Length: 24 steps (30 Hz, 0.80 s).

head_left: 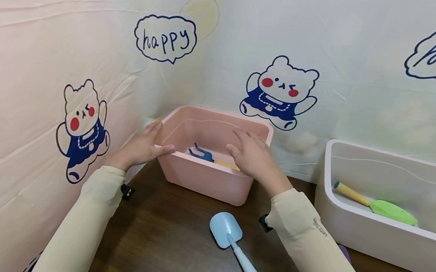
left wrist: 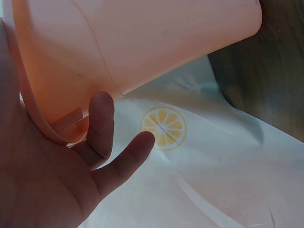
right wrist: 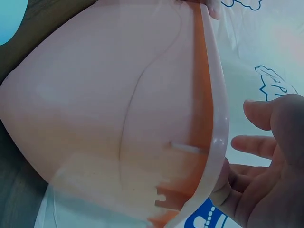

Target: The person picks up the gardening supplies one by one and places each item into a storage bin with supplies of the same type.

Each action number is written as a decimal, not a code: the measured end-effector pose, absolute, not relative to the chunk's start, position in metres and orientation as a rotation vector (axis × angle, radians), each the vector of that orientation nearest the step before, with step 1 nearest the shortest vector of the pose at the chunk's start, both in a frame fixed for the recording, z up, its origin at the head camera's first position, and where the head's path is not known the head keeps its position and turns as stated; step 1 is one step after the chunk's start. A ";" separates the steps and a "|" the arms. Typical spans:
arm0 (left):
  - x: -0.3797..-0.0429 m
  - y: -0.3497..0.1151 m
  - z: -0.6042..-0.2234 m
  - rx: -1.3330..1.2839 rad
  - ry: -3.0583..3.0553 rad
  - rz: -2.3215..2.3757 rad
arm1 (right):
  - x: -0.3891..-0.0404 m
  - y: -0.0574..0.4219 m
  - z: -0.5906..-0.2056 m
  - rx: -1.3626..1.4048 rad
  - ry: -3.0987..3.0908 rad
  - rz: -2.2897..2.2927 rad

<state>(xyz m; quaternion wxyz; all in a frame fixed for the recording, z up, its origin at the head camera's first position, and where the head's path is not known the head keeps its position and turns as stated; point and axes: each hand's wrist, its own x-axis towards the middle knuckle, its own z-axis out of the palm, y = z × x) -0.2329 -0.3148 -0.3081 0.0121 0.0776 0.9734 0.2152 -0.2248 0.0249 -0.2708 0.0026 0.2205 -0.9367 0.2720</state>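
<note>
A pink plastic bin (head_left: 202,179) stands by the back curtain. My left hand (head_left: 141,146) rests against its front left corner, the thumb lying along the front rim and the fingers along the left side. My right hand (head_left: 255,158) is at the bin's right side, fingers extended; in the right wrist view its thumb (right wrist: 260,114) is apart from the rim and some fingers touch the rim. Inside the bin lies a blue hand fork (head_left: 203,154) with a yellow handle, partly hidden by the front wall. A light blue toy shovel (head_left: 226,230) lies on the table before the bin.
To the right stands a white bin (head_left: 381,242) holding a green trowel (head_left: 394,211) with a yellow handle. A purple thing (head_left: 345,252) shows partly at its front left base. A printed curtain (head_left: 220,69) closes off the back and left of the brown table (head_left: 165,251).
</note>
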 end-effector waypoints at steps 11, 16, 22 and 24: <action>-0.233 -0.315 -0.309 0.228 3.033 0.692 | -0.205 0.042 -0.260 0.675 -2.811 1.020; -0.233 -0.315 -0.309 0.234 3.035 0.681 | -0.195 0.054 -0.257 0.663 -2.781 1.046; -0.234 -0.315 -0.310 0.228 3.039 0.683 | -0.184 0.069 -0.257 0.670 -2.784 1.026; -0.234 -0.315 -0.311 0.227 3.039 0.680 | -0.181 0.073 -0.257 0.676 -2.777 1.018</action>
